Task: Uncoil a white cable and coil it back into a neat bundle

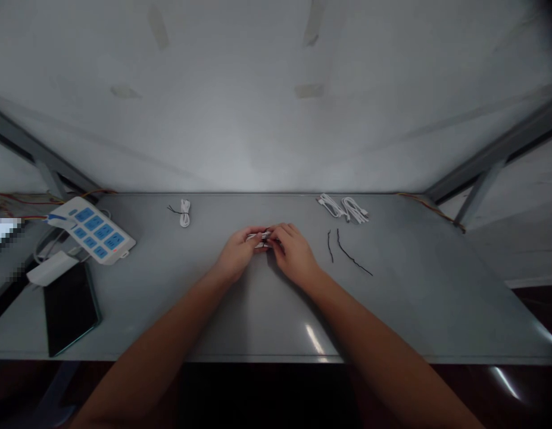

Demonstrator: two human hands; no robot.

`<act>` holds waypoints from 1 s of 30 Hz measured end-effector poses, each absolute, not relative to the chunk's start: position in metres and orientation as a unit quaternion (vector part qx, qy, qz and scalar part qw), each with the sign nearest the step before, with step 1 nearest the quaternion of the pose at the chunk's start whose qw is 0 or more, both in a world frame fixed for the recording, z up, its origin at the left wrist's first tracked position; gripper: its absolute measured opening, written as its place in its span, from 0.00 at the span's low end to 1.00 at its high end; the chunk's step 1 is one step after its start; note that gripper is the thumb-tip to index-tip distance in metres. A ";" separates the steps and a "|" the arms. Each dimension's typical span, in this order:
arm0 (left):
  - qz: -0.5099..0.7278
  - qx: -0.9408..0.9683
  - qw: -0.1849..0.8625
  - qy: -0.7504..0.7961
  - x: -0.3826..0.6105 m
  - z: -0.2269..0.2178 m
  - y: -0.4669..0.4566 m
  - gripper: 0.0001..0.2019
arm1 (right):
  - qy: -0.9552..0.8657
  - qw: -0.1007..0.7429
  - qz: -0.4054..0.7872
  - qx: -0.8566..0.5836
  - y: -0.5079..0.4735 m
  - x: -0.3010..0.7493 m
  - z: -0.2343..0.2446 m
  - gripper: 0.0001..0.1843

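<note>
Near the middle of the table, my left hand (237, 253) is closed around a folded white cable (254, 237). My right hand (296, 250) pinches at a black twist tie (265, 241) that crosses the cable; the fingers hide much of both. Further left lies another white cable bundle (185, 214) bound with a black tie. To the right of my hands, two loosely coiled white cables (355, 210) lie by the back edge. Two loose black twist ties, a short one (330, 245) and a longer one (352, 256), rest in front of them.
A white power strip (128, 243) with blue sockets sits at the left, with a white adapter (55, 268) beside it. A dark flat tablet-like device (71, 313) lies at the front left. The pale wall (258, 131) rises behind the grey table (427, 286).
</note>
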State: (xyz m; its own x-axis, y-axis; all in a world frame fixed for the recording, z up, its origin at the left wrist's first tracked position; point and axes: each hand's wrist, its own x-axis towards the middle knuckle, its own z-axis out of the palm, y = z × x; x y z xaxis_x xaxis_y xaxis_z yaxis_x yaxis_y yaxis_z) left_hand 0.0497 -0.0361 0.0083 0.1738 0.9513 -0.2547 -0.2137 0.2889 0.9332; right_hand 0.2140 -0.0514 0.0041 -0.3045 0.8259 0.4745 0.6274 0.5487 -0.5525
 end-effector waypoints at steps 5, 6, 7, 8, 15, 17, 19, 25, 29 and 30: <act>0.455 0.403 0.636 0.475 0.052 0.004 -0.036 0.06 | -0.789 0.379 0.131 -0.466 -0.051 0.214 0.004 0.10; 0.457 0.405 0.632 0.477 0.052 0.002 -0.036 0.05 | -0.788 0.378 0.130 -0.469 -0.051 0.214 0.003 0.10; 0.460 0.407 0.628 0.478 0.052 0.001 -0.036 0.05 | -0.787 0.377 0.129 -0.472 -0.051 0.214 0.003 0.10; 0.463 0.412 0.622 0.479 0.052 0.000 -0.035 0.04 | -0.786 0.376 0.129 -0.474 -0.051 0.214 0.003 0.10; 0.441 0.501 0.534 0.519 0.052 -0.001 -0.034 0.03 | -0.776 0.364 0.148 -0.494 -0.049 0.216 0.002 0.08; 0.424 0.528 0.507 0.534 0.052 0.002 -0.035 0.03 | -0.773 0.365 0.144 -0.499 -0.050 0.216 0.003 0.06; 0.404 0.560 0.469 0.551 0.051 0.004 -0.036 0.04 | -0.773 0.371 0.136 -0.497 -0.051 0.217 0.005 0.05; 0.366 0.694 0.247 0.569 0.047 0.010 -0.040 0.07 | -0.774 0.399 0.125 -0.475 -0.057 0.216 0.011 0.06; 0.364 0.737 0.205 0.532 0.049 0.014 -0.045 0.09 | -0.777 0.411 0.123 -0.460 -0.058 0.215 0.016 0.08; 0.367 0.736 0.211 0.528 0.050 0.015 -0.047 0.09 | -0.777 0.414 0.123 -0.459 -0.058 0.215 0.017 0.08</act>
State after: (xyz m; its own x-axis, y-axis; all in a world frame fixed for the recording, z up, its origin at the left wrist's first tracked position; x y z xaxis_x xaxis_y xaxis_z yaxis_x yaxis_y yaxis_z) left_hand 0.0501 -0.0467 0.0149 0.1730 0.9324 0.3173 0.6220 -0.3532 0.6988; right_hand 0.2151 -0.0575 0.0167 -0.2361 0.8144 0.5301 0.6113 0.5485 -0.5704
